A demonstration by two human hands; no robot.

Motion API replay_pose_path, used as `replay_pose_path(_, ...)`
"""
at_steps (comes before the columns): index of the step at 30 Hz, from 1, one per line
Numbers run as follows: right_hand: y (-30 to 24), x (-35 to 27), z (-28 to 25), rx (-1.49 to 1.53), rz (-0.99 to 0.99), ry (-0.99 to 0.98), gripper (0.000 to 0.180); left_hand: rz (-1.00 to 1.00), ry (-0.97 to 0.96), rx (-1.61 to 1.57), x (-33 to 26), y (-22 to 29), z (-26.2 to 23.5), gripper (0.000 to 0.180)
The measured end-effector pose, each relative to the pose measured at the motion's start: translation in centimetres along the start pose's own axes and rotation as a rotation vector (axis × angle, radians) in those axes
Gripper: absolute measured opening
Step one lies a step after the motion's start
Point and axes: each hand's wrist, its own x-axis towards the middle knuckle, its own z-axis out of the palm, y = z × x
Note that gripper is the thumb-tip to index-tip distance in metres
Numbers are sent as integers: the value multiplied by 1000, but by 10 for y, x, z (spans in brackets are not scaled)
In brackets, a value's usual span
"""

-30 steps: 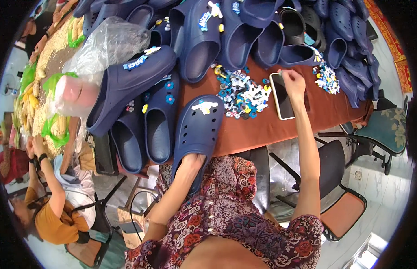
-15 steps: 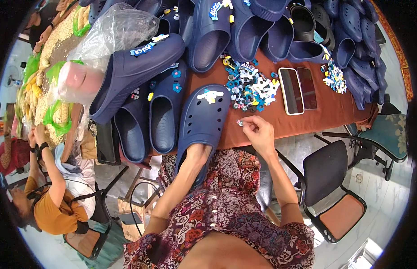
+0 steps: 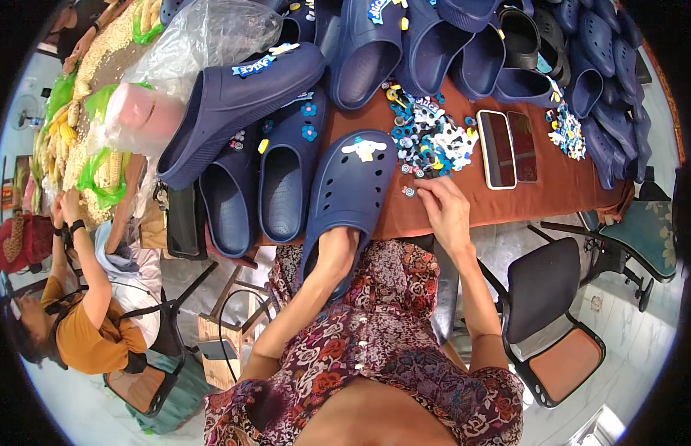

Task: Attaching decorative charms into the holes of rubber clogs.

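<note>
A navy clog (image 3: 351, 195) lies toe-away at the table's front edge, its heel reaching over my lap. My left hand (image 3: 336, 253) is pushed into its opening and holds it from inside; the fingers are hidden. On its toe sits a white long-eared character charm (image 3: 364, 150), with bare holes around it. My right hand (image 3: 443, 212) is closed in a pinch just right of the clog, with a small round swirl charm (image 3: 409, 192) at its fingertips. Beyond that hand is a heap of loose blue, white and black charms (image 3: 435, 137).
Several navy clogs (image 3: 282, 189) stand left and behind, some decorated. A white-edged phone (image 3: 497, 152) lies beside a dark one (image 3: 522, 149). More clogs are piled at the far right. Corn and a pink, plastic-wrapped item (image 3: 141, 111) are at left, where another person (image 3: 100, 327) sits.
The view has shifted a little, so the scene sits further right. My right hand has moved slightly away from me, toward the charm heap. My left hand stays inside the clog.
</note>
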Motion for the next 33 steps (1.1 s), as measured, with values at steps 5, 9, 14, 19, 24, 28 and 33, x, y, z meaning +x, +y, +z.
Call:
replay_pose_path(5, -9, 4, 8, -214, -203, -137, 19, 153, -67, 68, -26, 9, 18, 26)
replay_pose_path(9, -9, 3, 8, -261, -204, -158, 19, 159, -163, 118, -26, 9, 8, 28)
replay_pose_path(14, -13, 2, 6, 52, 72, -173, 13, 224, -250, 74, -26, 7, 7, 29)
replay_pose_path(19, -22, -3, 7, 798, 314, -329, 15, 277, -278, 148, -29, 5, 7, 30)
replay_pose_path(24, -27, -3, 18, 948, 457, -484, 21, 295, -327, 180, -34, 9, 8, 23)
replay_pose_path(28, -29, 0, 19, 959, 602, -506, 17, 309, -319, 215, -34, 9, 8, 23)
replay_pose_path(33, -28, 3, 24, 1020, 616, -479, 17, 333, -324, 233, -37, 11, 14, 24)
